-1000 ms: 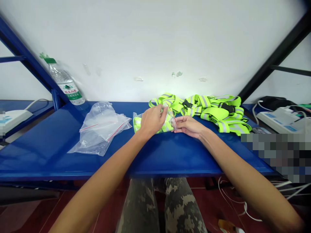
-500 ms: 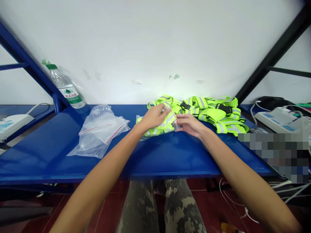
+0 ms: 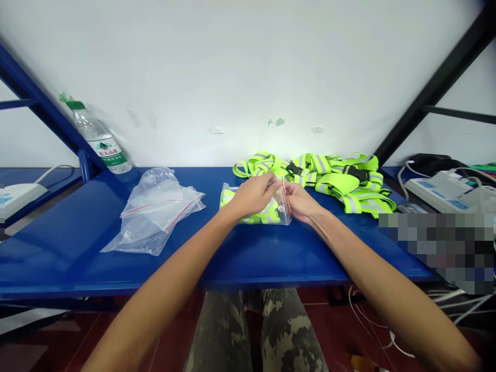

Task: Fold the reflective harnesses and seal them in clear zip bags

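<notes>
Hands [image 3: 251, 196] pinching bag [image 3: 267, 212], mouth rightward

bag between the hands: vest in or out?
In. The folded yellow vest shows through the clear bag lying on the blue table; left hand and right hand pinch its red-striped mouth. Sealed or not: cannot tell.

Blue shelf [image 3: 248, 258], bagged vest [image 3: 253, 211], empty bags [image 3: 155, 212], vests [image 3: 341, 178], bottle [image 3: 98, 139]
</notes>
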Tool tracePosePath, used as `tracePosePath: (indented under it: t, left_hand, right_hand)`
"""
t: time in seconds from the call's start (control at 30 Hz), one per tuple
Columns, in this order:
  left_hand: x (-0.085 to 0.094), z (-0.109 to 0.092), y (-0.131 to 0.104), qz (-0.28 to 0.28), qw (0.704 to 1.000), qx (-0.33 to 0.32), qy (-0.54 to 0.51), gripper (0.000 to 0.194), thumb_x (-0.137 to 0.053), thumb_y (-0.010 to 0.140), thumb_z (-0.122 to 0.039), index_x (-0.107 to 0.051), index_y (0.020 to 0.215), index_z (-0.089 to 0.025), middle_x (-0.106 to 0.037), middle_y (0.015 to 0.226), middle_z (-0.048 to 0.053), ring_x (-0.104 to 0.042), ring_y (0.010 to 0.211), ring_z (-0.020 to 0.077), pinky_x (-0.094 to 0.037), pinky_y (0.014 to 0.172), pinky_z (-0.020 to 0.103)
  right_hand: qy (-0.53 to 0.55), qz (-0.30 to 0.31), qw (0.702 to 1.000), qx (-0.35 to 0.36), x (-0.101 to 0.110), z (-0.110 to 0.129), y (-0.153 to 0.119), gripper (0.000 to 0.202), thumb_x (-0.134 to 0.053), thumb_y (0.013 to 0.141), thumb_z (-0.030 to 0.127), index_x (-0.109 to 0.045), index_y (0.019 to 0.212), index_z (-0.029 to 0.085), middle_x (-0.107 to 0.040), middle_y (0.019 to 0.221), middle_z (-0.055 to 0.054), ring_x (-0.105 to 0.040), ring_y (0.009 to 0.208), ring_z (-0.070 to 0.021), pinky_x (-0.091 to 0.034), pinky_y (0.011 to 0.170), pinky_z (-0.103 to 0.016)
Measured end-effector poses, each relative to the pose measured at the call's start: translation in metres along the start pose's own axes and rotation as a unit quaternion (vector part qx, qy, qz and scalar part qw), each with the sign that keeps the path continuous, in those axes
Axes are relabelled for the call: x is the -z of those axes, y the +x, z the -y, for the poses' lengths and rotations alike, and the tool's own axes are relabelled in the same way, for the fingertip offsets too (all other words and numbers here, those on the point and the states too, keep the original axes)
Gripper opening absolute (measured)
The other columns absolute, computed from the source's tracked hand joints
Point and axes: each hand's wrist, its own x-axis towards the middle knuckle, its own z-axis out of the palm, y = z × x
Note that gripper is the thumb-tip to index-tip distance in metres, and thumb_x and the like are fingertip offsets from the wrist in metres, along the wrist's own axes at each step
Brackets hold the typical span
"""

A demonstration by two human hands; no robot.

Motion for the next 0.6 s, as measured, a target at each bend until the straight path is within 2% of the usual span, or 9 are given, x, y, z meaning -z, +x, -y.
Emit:
tracePosePath:
  t: [0.23,0.33,0.43,0.53,0.6]
  left_hand:
    - [-0.003,-0.004,0.003,0.006,0.995,0.029,0.092,0.023,-0.037,0.099,-0.034,-0.054,0.094,-0.02,-0.067,0.088,0.007,-0.061,0.078,0.023,-0.038,0.065,0.032]
    - [0.001,0.004,0.008,0.005,0.991,0.046,0.123,0.024,-0.035,0.099,-0.032,-0.054,0.091,-0.02,-0.066,0.084,0.009,-0.061,0.075,0.0246,-0.039,0.065,0.033]
    - [0.004,0.014,0.011,-0.019,0.985,0.092,0.148,0.024,-0.037,0.098,-0.031,-0.055,0.087,-0.019,-0.067,0.084,0.011,-0.063,0.079,0.0269,-0.041,0.069,0.035]
    - [0.003,0.02,0.011,-0.051,0.981,0.128,0.138,0.023,-0.04,0.096,-0.032,-0.057,0.088,-0.019,-0.068,0.088,0.012,-0.064,0.083,0.0282,-0.043,0.072,0.036]
    - [0.004,0.022,0.01,-0.071,0.985,0.132,0.089,0.023,-0.043,0.096,-0.035,-0.058,0.091,-0.019,-0.069,0.089,0.01,-0.064,0.084,0.0264,-0.044,0.073,0.035]
  right_hand:
    - [-0.069,-0.095,0.993,0.025,-0.002,-0.005,0.002,0.04,-0.089,0.046,0.027,-0.051,0.055,0.018,-0.054,0.046,0.005,-0.042,0.039,-0.0062,-0.032,0.039,-0.02]
    - [-0.056,-0.079,0.995,-0.022,-0.001,0.0,0.001,0.035,-0.088,0.054,0.038,-0.062,0.064,0.016,-0.061,0.056,0.0,-0.05,0.047,-0.0084,-0.04,0.043,-0.02]
    - [-0.021,-0.053,0.996,-0.07,-0.001,0.004,-0.001,0.039,-0.081,0.066,0.051,-0.069,0.074,0.016,-0.066,0.07,-0.004,-0.058,0.06,-0.0125,-0.05,0.052,-0.025]
    - [-0.053,-0.03,0.996,-0.063,-0.001,0.003,-0.001,0.037,-0.086,0.061,0.046,-0.071,0.076,0.015,-0.066,0.068,-0.003,-0.056,0.058,-0.0111,-0.048,0.052,-0.024]
    - [-0.071,-0.048,0.995,-0.049,-0.001,-0.001,0.0,0.037,-0.09,0.054,0.041,-0.072,0.072,0.014,-0.065,0.064,-0.002,-0.054,0.053,-0.0095,-0.046,0.05,-0.023]
